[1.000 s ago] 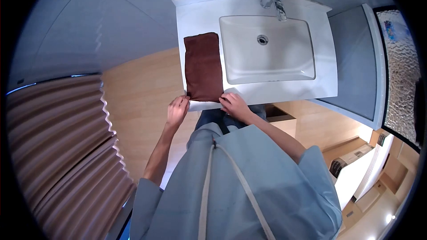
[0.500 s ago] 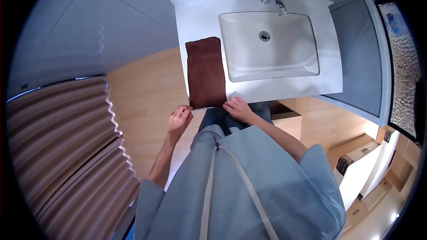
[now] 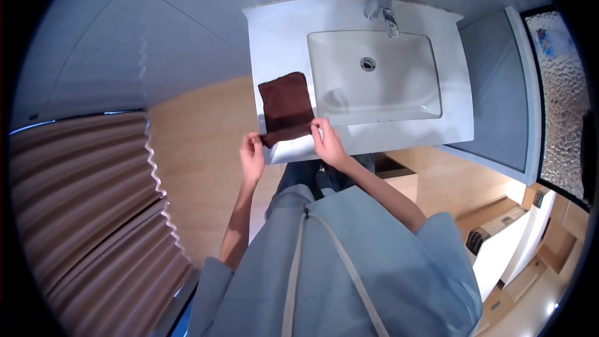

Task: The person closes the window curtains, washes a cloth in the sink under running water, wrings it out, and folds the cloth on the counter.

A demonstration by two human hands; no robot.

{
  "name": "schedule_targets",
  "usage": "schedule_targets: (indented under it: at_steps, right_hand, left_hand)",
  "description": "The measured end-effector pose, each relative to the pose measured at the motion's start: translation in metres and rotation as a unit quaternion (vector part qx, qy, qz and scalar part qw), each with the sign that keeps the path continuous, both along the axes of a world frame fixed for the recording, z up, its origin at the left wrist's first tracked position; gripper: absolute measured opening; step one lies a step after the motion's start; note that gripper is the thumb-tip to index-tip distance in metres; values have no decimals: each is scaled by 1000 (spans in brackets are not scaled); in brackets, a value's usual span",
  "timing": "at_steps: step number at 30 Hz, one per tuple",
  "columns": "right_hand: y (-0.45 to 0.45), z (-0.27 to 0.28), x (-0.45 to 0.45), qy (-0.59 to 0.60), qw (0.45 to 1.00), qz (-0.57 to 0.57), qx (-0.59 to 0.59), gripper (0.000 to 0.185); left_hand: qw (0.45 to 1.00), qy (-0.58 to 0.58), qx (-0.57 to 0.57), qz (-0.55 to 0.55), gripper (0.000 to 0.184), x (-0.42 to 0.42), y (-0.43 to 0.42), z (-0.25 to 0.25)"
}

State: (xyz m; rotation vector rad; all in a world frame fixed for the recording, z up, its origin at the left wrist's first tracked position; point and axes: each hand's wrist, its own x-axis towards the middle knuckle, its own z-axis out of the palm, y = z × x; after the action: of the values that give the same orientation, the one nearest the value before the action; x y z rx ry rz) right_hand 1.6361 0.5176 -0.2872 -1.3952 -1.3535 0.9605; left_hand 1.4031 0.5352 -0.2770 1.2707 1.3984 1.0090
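A dark brown cloth (image 3: 287,103) lies on the white countertop (image 3: 399,137), left of the sink. Its near edge is lifted off the counter, with a lit strip of bare countertop showing beneath it. At the cloth's near left corner, my left hand (image 3: 252,157) pinches the fabric between thumb and fingers. My right hand (image 3: 329,142) pinches the near right corner, close to the sink's front left corner. The far end of the cloth rests flat on the counter.
The white sink basin (image 3: 374,100) has a drain and a chrome faucet (image 3: 388,19) behind it. A pleated brown curtain (image 3: 93,200) hangs at the left. Below the counter on the right is an open wooden drawer (image 3: 399,181). A grey panel (image 3: 493,87) stands right of the counter.
Both hands have raised the cloth's near edge and carried it away from me over the counter. The cloth now covers a shorter stretch, and the view has shifted slightly.
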Motion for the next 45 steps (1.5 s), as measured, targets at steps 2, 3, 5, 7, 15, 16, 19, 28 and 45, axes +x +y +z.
schedule_targets:
  at_steps: [2, 3, 5, 7, 15, 16, 19, 28, 45]
  right_hand:
    - [31, 3, -2, 7, 998, -42, -41, 14]
    - [47, -3, -4, -5, 998, -67, -18, 14]
    - [75, -9, -8, -17, 996, -80, -23, 13]
    - [95, -12, -12, -49, 994, -88, -31, 13]
    - [146, -35, -9, -171, 981, -72, -49, 12]
    - [151, -38, -8, -183, 979, -75, -49, 13]
    - [156, -45, -11, -195, 975, -86, -61, 14]
    - [161, -37, -10, -223, 972, -74, -30, 13]
    - [165, -37, 1, -263, 960, -97, 10, 12]
  left_hand:
    - [997, 48, 17, 53, 21, 7, 26, -12]
    - [995, 59, -19, 72, 23, 11, 41, -10]
    - [990, 101, 32, 95, 24, 20, 67, -11]
    - [981, 157, 39, 106, 25, 26, 90, -13]
    - [949, 302, 5, 88, 24, 38, 142, -37]
    - [948, 308, 7, 78, 25, 40, 144, -38]
    - [952, 290, 23, 91, 24, 43, 146, -34]
    - [937, 313, 146, 59, 37, 42, 122, -31]
    - [871, 483, 71, -57, 77, 54, 96, -38]
